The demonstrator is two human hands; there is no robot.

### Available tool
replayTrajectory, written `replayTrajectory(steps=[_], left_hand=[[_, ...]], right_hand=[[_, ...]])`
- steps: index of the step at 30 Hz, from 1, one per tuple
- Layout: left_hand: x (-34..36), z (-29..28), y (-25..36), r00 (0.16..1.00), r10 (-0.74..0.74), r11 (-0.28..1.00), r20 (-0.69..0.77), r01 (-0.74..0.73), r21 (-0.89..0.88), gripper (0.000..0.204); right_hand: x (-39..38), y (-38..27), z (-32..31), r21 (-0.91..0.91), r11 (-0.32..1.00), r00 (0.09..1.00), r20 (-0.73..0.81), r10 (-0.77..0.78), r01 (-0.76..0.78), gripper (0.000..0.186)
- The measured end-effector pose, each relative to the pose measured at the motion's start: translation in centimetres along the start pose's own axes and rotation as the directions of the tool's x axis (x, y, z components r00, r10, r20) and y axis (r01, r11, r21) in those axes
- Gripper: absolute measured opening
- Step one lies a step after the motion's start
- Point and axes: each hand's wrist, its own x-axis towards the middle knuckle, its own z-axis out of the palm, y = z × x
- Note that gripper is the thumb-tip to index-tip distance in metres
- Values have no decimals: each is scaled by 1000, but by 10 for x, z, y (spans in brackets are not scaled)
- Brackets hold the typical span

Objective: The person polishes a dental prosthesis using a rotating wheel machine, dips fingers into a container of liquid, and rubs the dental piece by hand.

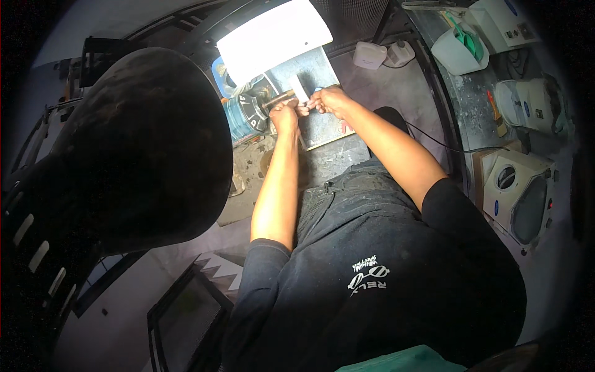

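Note:
A blue motor (238,119) with a dark end plate lies at the left of the work surface. From it a brownish shaft (280,98) runs to a narrow white wheel (299,88). Just on the near side of that wheel my left hand (286,116) is closed, its fingertips pinched and pointing right. My right hand (330,101) comes from the right, also pinched, its fingertips almost meeting the left ones. Whatever sits between the fingers is too small to make out. I cannot tell whether it touches the wheel.
A bright white panel (276,37) hangs over the pale tray (322,133) under my hands. A large dark rounded shape (149,149) fills the left. White jugs (370,54) stand beyond, and a bench (458,93) with a white tub (455,53) and white machines (517,189) is at right.

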Motion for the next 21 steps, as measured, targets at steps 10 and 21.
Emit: replayTrajectory(steps=[10,21], left_hand=[[-1,10,-7,997,-6,1000,-74,8,23,17],[-24,1,-20,979,200,966,31,-192,-175,2]], right_hand=[[0,-4,-6,-13,999,999,-20,-46,45,15],[-30,-15,-5,-480,761,897,173,-407,437,16]])
